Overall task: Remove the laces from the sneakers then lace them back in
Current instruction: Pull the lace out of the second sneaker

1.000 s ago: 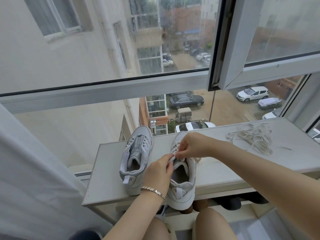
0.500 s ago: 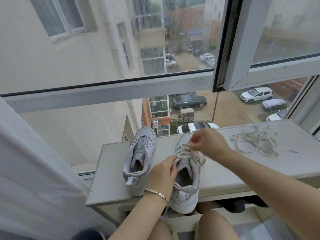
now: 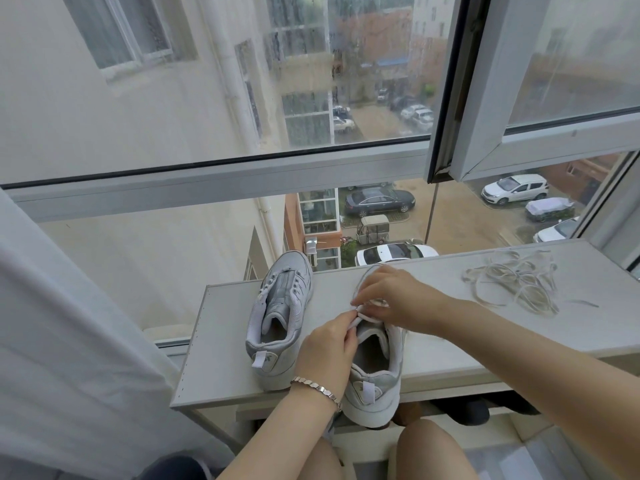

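Two grey-white sneakers stand heel toward me on a pale shelf point(image 3: 221, 344). The left sneaker point(image 3: 281, 317) has no lace in its eyelets. Over the right sneaker point(image 3: 375, 370) both hands work at the tongue. My left hand point(image 3: 329, 351) pinches the top of the tongue and collar. My right hand point(image 3: 391, 299) pinches the white lace just above the left fingertips, hiding the eyelets. A loose lace point(image 3: 516, 282) lies tangled on the shelf to the right.
The shelf runs along a window; an open sash point(image 3: 485, 98) hangs above right. A white curtain point(image 3: 69, 341) hangs at the left. The right sneaker's heel overhangs the shelf's front edge above my knees point(image 3: 433, 448). Dark shoes point(image 3: 467, 412) sit under the shelf.
My right hand lifted the lace up and away from the shoe, then came back down close to my left hand at the tongue. The left hand stayed on the sneaker.
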Action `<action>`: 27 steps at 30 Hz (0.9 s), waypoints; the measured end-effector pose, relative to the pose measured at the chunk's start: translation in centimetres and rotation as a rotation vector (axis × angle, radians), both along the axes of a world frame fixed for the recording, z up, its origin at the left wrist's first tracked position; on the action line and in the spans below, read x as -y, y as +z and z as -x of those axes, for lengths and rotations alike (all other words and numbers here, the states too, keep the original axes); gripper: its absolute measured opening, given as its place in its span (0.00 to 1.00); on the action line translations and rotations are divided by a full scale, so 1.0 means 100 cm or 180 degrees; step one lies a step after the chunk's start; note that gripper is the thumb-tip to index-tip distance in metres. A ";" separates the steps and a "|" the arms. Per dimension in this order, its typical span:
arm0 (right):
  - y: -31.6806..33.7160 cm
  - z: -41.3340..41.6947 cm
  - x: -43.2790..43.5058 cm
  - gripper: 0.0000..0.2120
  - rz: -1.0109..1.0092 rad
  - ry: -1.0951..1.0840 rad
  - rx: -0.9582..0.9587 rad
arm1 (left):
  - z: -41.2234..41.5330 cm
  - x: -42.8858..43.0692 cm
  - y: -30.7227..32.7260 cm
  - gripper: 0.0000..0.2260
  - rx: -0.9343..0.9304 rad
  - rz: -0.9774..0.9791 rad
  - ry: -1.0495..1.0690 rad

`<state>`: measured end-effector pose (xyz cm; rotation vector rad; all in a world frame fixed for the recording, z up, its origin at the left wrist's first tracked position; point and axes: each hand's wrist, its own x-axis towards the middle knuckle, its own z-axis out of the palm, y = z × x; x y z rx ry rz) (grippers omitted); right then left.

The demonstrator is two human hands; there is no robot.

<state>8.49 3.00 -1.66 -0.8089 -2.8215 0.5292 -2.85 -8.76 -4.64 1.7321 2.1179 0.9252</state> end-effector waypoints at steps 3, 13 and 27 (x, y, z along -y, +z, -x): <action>0.003 -0.001 -0.003 0.09 -0.0208 0.0071 0.0131 | 0.001 -0.001 0.000 0.14 0.0009 -0.0007 -0.0024; 0.003 -0.022 -0.018 0.10 -0.0842 -0.0719 -0.0019 | 0.002 0.002 -0.004 0.14 0.0004 -0.0101 -0.0023; -0.009 -0.003 0.001 0.05 -0.1142 0.0138 -0.0078 | 0.000 0.002 -0.001 0.14 0.0010 -0.0071 -0.0023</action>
